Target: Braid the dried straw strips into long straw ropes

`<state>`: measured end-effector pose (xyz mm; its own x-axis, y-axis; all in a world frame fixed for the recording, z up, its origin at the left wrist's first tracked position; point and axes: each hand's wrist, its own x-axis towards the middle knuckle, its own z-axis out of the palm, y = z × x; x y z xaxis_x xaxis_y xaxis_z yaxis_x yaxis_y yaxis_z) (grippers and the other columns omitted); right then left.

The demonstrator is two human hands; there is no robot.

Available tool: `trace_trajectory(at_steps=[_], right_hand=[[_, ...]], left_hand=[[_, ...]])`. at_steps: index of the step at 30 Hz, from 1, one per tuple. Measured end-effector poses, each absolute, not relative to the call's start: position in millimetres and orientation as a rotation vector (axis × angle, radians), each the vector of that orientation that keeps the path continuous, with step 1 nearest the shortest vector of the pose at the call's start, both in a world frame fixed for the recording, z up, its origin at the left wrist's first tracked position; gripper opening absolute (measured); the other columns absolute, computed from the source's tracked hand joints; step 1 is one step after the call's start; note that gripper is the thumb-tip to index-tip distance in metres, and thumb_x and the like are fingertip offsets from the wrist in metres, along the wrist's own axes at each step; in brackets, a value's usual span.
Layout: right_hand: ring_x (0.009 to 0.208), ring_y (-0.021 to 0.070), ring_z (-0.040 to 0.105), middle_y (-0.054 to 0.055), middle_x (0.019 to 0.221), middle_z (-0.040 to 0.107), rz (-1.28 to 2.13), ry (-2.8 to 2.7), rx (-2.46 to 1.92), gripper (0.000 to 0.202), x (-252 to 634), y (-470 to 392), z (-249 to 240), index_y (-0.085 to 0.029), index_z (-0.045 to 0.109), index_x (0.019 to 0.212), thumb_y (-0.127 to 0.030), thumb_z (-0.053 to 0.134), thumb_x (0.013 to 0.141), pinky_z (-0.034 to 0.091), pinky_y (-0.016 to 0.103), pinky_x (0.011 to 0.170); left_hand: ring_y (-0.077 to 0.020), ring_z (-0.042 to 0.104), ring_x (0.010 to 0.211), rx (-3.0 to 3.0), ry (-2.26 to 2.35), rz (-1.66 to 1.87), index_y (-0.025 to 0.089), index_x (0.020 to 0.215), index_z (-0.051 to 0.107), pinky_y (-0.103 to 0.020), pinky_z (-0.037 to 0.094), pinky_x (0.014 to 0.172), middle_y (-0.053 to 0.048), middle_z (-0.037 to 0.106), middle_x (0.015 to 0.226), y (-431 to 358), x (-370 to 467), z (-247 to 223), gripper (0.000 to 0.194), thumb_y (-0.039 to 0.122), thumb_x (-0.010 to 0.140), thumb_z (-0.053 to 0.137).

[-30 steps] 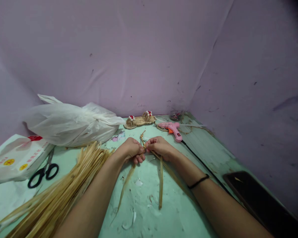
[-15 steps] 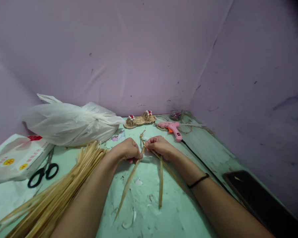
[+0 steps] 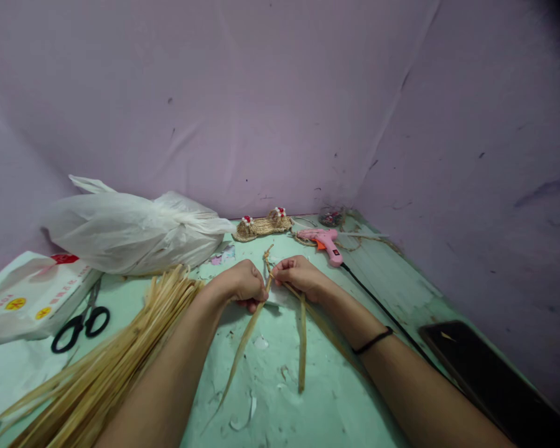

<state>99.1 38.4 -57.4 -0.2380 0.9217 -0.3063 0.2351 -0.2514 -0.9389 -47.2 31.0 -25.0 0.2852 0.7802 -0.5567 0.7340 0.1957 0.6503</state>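
Several tan straw strips (image 3: 302, 348) meet in a short knotted or braided piece (image 3: 267, 256) at the middle of the table. My left hand (image 3: 247, 286) is closed on a strip just left of this piece, and the strip's loose end trails down toward the left. On the right, my right hand (image 3: 296, 275) pinches the strips close below the knotted part. Two strips hang from it, one nearly straight down, the other running under my right forearm. The fingertips of both hands are a small gap apart.
Dry straw (image 3: 121, 348), black-handled scissors (image 3: 81, 326), a box in plastic (image 3: 42, 298) and a white bag (image 3: 135, 233) lie left. Behind are woven slippers (image 3: 261, 228), a pink glue gun (image 3: 324, 241) and a jar (image 3: 330, 218). A dark phone-like slab (image 3: 490, 379) lies right.
The loose end of the strip in my left hand has swung slightly down and to the left. Both hands stay nearly in place.
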Motion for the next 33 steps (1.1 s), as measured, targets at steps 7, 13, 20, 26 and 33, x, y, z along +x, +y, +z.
trace_trajectory(at_steps=[7, 13, 20, 26, 33], right_hand=[[0.035, 0.0035, 0.030, -0.004, 0.040, 0.046, 1.514, -1.434, -1.442, 0.004, 99.2, 39.1, -58.5, -0.013, 0.053, 0.051, -0.011, 0.054, 0.055, 0.020, 0.018, 0.036], [0.035, 0.0033, 0.029, -0.005, 0.040, 0.046, 1.503, -1.445, -1.455, 0.003, 99.0, 39.0, -58.9, -0.013, 0.055, 0.053, -0.011, 0.053, 0.055, 0.019, 0.018, 0.036], [0.034, 0.0033, 0.030, -0.005, 0.039, 0.046, 1.552, -1.378, -1.417, 0.004, 99.7, 37.3, -54.8, -0.013, 0.053, 0.052, -0.011, 0.052, 0.055, 0.021, 0.019, 0.037], [0.032, 0.0033, 0.028, -0.005, 0.035, 0.042, 1.594, -1.329, -1.384, 0.006, 100.6, 36.7, -49.9, -0.013, 0.053, 0.049, -0.012, 0.052, 0.055, 0.021, 0.018, 0.036], [0.039, 0.0046, 0.038, -0.002, 0.043, 0.052, 1.500, -1.418, -1.408, 0.006, 101.5, 37.4, -45.4, -0.013, 0.052, 0.051, -0.011, 0.051, 0.057, 0.027, 0.017, 0.039]], left_hand=[[-0.0080, 0.037, 0.031, 1.560, 1.464, 0.010, 0.013, 0.046, 0.054, -0.019, 0.032, 0.038, 0.001, 0.046, 0.031, 29.7, -44.2, -19.5, 0.009, 0.012, 0.055, 0.053], [-0.0086, 0.038, 0.033, 1.582, 1.462, 0.017, 0.013, 0.046, 0.055, -0.019, 0.031, 0.038, 0.001, 0.046, 0.032, 29.7, -43.7, -21.2, 0.007, 0.012, 0.053, 0.054], [-0.0072, 0.039, 0.033, 1.546, 1.579, 0.151, 0.011, 0.048, 0.056, -0.018, 0.026, 0.034, -0.002, 0.050, 0.038, 32.9, -51.2, -14.6, 0.012, 0.019, 0.056, 0.061], [-0.0030, 0.039, 0.032, 0.946, 1.513, 0.769, 0.009, 0.070, 0.052, -0.014, 0.027, 0.032, -0.003, 0.056, 0.053, 41.7, -41.3, -16.3, 0.005, 0.011, 0.072, 0.048], [-0.0050, 0.047, 0.036, 0.862, 1.259, 0.532, 0.004, 0.062, 0.055, -0.013, 0.038, 0.037, -0.004, 0.053, 0.046, 41.9, -30.8, -32.7, 0.015, 0.004, 0.071, 0.043]])
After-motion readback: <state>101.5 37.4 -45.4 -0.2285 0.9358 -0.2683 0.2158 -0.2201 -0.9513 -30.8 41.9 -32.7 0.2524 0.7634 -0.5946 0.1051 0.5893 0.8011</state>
